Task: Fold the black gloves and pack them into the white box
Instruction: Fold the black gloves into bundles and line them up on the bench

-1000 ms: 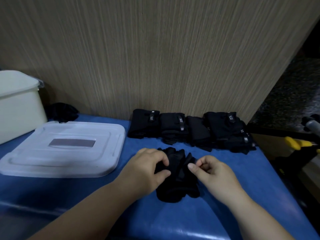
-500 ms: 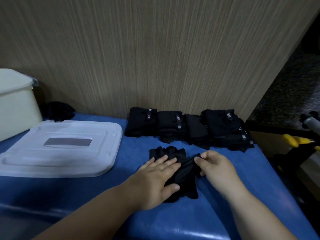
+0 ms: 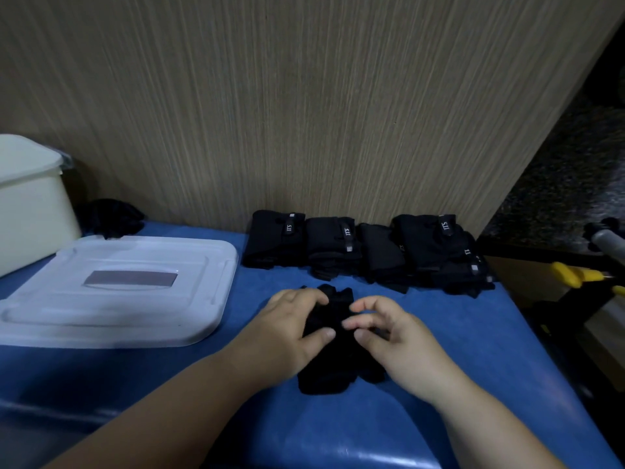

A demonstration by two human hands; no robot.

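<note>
A black glove [image 3: 333,360] lies bunched on the blue table [image 3: 456,350] in front of me. My left hand [image 3: 291,330] grips its left side, thumb and fingers pinching the fabric. My right hand [image 3: 389,336] sits on its right side with fingers curled onto the cloth. A row of folded black gloves [image 3: 365,252] lines the wooden wall behind. The white box [image 3: 30,211] stands at the far left, partly out of frame. Its white lid [image 3: 118,289] lies flat on the table beside it.
A dark crumpled pile of gloves [image 3: 113,218] sits between the box and the wall. The table's right edge drops off to a dark floor, where a yellow-handled tool [image 3: 575,274] and a grey handle [image 3: 608,240] show.
My left hand, flat on the glove half a second ago, now pinches its left side. My right hand has moved in over the glove's right side with fingers curled.
</note>
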